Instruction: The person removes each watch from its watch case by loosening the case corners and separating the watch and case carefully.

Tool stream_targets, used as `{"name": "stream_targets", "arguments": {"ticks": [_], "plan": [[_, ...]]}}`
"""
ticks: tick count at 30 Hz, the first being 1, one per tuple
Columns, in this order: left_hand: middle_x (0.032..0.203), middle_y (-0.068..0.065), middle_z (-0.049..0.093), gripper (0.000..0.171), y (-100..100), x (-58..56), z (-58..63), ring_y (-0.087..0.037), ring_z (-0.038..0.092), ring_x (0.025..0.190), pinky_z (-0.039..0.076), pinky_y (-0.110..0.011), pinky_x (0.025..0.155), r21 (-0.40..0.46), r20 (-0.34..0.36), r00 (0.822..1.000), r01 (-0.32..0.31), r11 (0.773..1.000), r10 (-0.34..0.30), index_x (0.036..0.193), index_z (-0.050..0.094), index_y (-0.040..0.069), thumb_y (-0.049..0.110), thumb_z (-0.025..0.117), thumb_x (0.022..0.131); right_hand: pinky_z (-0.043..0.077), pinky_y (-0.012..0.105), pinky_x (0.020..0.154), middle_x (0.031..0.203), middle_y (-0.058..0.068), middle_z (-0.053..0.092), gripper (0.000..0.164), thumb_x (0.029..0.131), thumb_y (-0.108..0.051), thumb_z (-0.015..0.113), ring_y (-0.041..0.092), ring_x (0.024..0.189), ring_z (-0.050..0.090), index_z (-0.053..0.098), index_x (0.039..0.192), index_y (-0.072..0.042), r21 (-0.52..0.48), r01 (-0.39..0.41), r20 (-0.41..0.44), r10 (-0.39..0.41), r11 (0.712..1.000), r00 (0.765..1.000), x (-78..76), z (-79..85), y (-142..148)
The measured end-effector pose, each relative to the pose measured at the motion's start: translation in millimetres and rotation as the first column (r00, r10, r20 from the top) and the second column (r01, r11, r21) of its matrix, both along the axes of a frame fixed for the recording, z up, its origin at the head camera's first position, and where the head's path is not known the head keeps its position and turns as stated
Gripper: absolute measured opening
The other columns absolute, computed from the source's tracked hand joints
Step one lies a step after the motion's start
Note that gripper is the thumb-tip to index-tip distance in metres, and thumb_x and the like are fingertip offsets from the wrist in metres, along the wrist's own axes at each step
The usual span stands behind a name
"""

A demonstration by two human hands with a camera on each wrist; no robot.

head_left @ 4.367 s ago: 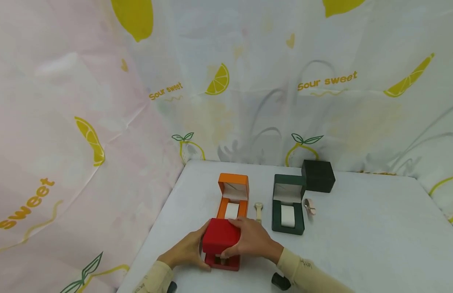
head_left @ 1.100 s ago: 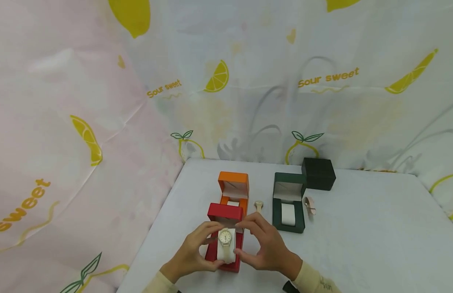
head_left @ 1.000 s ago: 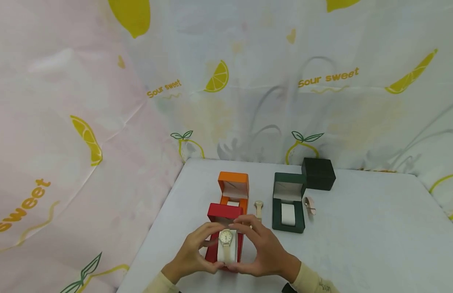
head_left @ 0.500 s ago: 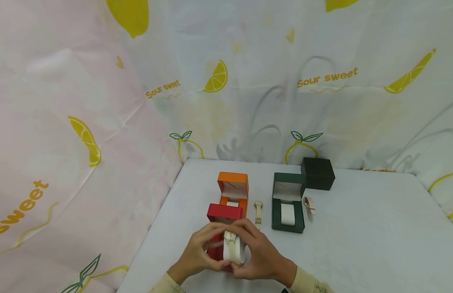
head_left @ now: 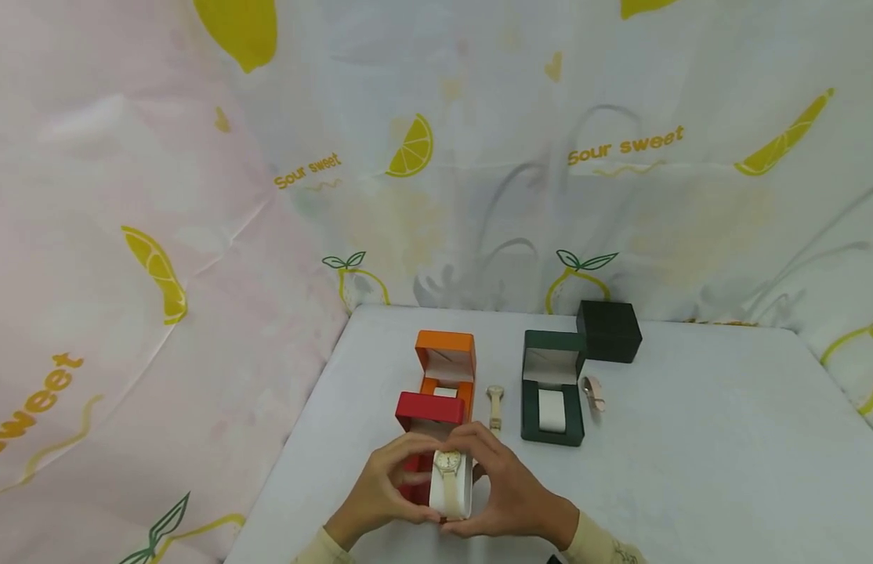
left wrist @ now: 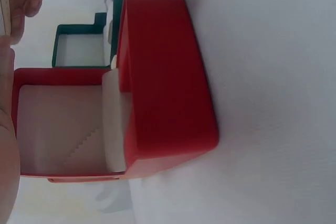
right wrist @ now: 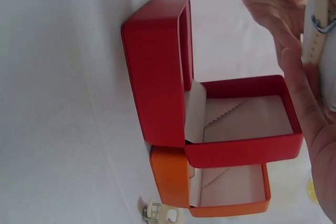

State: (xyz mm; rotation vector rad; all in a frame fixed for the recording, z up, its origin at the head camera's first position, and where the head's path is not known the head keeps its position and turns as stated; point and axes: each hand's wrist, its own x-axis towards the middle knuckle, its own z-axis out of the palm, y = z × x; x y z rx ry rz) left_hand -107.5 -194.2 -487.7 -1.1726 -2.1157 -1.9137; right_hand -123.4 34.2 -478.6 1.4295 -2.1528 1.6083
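Observation:
My left hand (head_left: 383, 487) and right hand (head_left: 514, 497) hold a white watch cushion (head_left: 466, 489) between fingertips and thumbs in the head view. Wrapped round the cushion is a wristwatch (head_left: 447, 462) with a cream strap, its dial facing up. Directly behind them stands the red watch box (head_left: 429, 407), lid raised. Both wrist views show the cushion raised above the base of this red box (right wrist: 155, 77). In the right wrist view, the strap's buckle (right wrist: 323, 24) shows on the underside of the cushion.
Behind the red box stands an open orange box (head_left: 445, 345) with a white cushion. A second cream watch (head_left: 495, 407) lies to its right. Farther right are an open green box (head_left: 552, 341), a pink-strapped watch (head_left: 593, 393) and a black box (head_left: 609, 331).
The red box's lid was lowered earlier and now stands up. Both hands have lifted the cushion with the watch out of the box and shifted it slightly right and toward me.

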Motion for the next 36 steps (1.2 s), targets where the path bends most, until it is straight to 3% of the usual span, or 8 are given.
{"name": "stream_targets", "arguments": {"ticks": [4, 9, 16, 20, 23, 29, 36], "plan": [[0.126, -0.019, 0.053, 0.075, -3, -2.7, -5.8, -0.024, 0.055, 0.117, 0.056, -0.043, 0.077, -0.002, 0.042, 0.999, -0.011, 1.000, 0.011, 0.132, 0.051, -0.002, -0.004, 0.087, 0.066, 0.054, 0.019, 0.059, 0.131, 0.000, 0.047, 0.077, 0.072, -0.030, 0.088, 0.013, 0.105, 0.052, 0.047, 0.135, -0.014, 0.017, 0.004, 0.025, -0.004, 1.000, 1.000, 0.7, 1.4, 1], [0.123, -0.017, 0.054, 0.075, -4, -2.6, -5.3, -0.024, 0.056, 0.114, 0.057, -0.042, 0.076, -0.043, -0.003, 1.000, -0.026, 0.999, 0.026, 0.128, 0.051, -0.001, 0.000, 0.089, 0.064, 0.051, 0.017, 0.057, 0.126, -0.003, 0.048, 0.071, 0.073, -0.035, 0.086, 0.009, 0.097, 0.050, 0.047, 0.131, -0.017, 0.052, 0.046, -0.007, -0.046, 0.998, 0.999, 1.3, 1.6, -3], [0.118, -0.018, 0.054, 0.066, 4, 5.7, 18.0, -0.021, 0.056, 0.112, 0.057, -0.042, 0.074, -0.043, 0.000, 1.000, 0.019, 0.999, -0.019, 0.124, 0.052, -0.005, -0.001, 0.087, 0.068, 0.051, 0.021, 0.083, 0.116, -0.008, 0.043, 0.070, 0.069, -0.037, 0.086, 0.007, 0.100, 0.048, 0.044, 0.121, -0.017, 0.117, 0.076, -0.089, -0.066, 0.990, 0.994, 0.7, 1.4, -6], [0.119, -0.018, 0.053, 0.065, 6, 8.0, 24.6, -0.021, 0.056, 0.112, 0.057, -0.041, 0.075, -0.041, -0.016, 1.000, 0.013, 0.999, -0.014, 0.125, 0.051, -0.005, -0.002, 0.085, 0.069, 0.050, 0.021, 0.083, 0.119, -0.008, 0.043, 0.072, 0.066, -0.025, 0.084, 0.007, 0.101, 0.049, 0.041, 0.123, -0.016, 0.128, 0.037, -0.103, -0.024, 0.991, 0.994, -2.2, 2.2, -6], [0.119, -0.018, 0.053, 0.066, 5, 8.0, 24.2, -0.021, 0.056, 0.112, 0.056, -0.041, 0.075, -0.036, -0.022, 1.000, 0.006, 0.999, -0.007, 0.124, 0.051, -0.004, -0.002, 0.085, 0.068, 0.051, 0.024, 0.085, 0.120, -0.008, 0.044, 0.073, 0.065, -0.024, 0.085, 0.007, 0.103, 0.049, 0.041, 0.123, -0.017, 0.118, 0.022, -0.097, -0.010, 0.993, 0.995, -3.7, 1.8, -8], [0.119, -0.020, 0.052, 0.064, 4, 7.7, 21.9, -0.023, 0.055, 0.113, 0.056, -0.042, 0.076, -0.030, -0.015, 0.999, 0.049, 0.998, -0.050, 0.124, 0.051, -0.005, -0.002, 0.084, 0.069, 0.050, 0.022, 0.085, 0.110, -0.011, 0.042, 0.068, 0.068, -0.039, 0.085, 0.005, 0.099, 0.047, 0.041, 0.115, -0.017, 0.109, 0.043, -0.105, -0.031, 0.993, 0.994, -2.7, -1.2, -11], [0.121, -0.021, 0.051, 0.066, 2, 7.5, 20.1, -0.024, 0.056, 0.113, 0.056, -0.042, 0.076, -0.023, -0.048, 0.998, 0.031, 0.999, -0.032, 0.127, 0.050, -0.007, -0.006, 0.082, 0.069, 0.050, 0.019, 0.082, 0.122, -0.007, 0.041, 0.078, 0.061, -0.020, 0.083, 0.007, 0.102, 0.048, 0.042, 0.127, -0.017, 0.138, 0.040, -0.119, -0.024, 0.990, 0.993, -2.1, -0.2, -10]]}}
